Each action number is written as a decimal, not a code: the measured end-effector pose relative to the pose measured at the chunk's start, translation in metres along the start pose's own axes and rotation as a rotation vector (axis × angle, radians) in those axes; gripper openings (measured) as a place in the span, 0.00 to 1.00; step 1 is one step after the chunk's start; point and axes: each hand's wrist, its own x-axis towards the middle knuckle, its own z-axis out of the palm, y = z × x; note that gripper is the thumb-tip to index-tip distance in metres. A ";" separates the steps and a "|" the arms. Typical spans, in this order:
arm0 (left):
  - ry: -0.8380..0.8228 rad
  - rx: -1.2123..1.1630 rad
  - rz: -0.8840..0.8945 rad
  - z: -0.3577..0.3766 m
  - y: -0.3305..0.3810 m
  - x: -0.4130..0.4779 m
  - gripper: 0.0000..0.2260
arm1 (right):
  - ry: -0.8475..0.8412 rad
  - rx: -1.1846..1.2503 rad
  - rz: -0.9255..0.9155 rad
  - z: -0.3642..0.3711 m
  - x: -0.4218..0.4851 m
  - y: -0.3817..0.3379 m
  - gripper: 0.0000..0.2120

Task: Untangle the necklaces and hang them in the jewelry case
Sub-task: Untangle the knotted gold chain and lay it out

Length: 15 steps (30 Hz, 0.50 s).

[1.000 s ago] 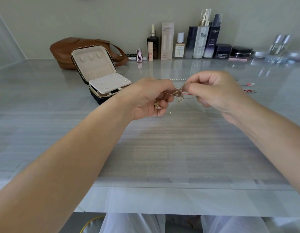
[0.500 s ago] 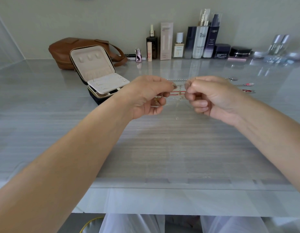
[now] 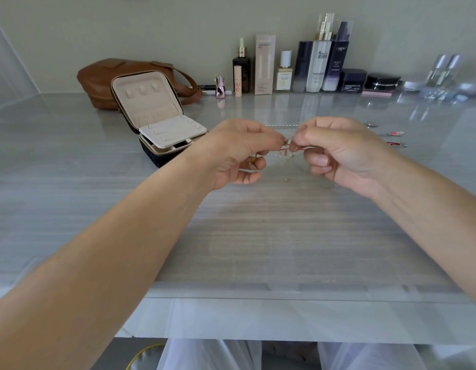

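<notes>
Left hand + right hand pinch tangled necklaces, strands stretched left-right btwn them; open jewelry case upper left, nearer left hand.

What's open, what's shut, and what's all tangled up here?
jewelry case: open, lid up, hooks bare.
necklaces: tangled, held in the air.
left hand: pinching the necklaces.
right hand: pinching the necklaces.
brown bag: lying behind the case.
bottles: upright, in a row.

cream-lined jewelry case, brown bag, red cord
</notes>
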 end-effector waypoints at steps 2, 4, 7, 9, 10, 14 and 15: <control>0.016 0.010 0.009 -0.001 0.000 0.000 0.04 | 0.012 0.020 -0.005 0.000 0.001 0.001 0.10; 0.023 0.022 0.014 -0.001 0.000 0.000 0.03 | 0.013 0.016 -0.003 0.000 0.001 0.001 0.09; 0.031 0.016 0.023 -0.001 0.000 0.000 0.03 | 0.010 -0.053 -0.007 0.000 0.002 0.003 0.07; 0.040 0.002 0.024 -0.001 0.001 -0.001 0.03 | 0.018 -0.126 -0.018 0.001 0.001 0.003 0.05; 0.041 0.000 0.022 -0.001 0.001 -0.001 0.03 | 0.022 -0.162 -0.025 0.001 0.001 0.004 0.05; 0.022 0.042 0.021 -0.001 0.001 -0.002 0.04 | 0.036 -0.250 -0.056 0.002 0.000 0.005 0.05; 0.016 0.057 0.023 -0.001 0.001 -0.002 0.04 | 0.044 -0.243 -0.065 0.002 0.000 0.005 0.05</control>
